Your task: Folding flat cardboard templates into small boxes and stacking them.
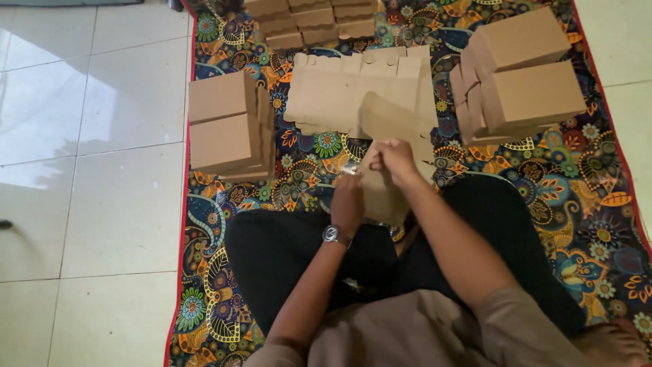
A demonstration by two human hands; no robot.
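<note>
Folding in progress: right hand [396,158] and left hand [348,201] both pinch a flat cardboard blank [380,194]; next move likely needs creasing flaps toward the wrists

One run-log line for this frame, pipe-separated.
left hand: on cardboard blank | right hand: gripping blank's top edge | flat blanks ahead | folded boxes left, more right | patterned mat

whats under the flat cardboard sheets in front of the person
The flat cardboard sheets lie on a patterned mat, which shows all around them. Whatever is directly beneath the pile is covered, so it cannot be seen.
</note>
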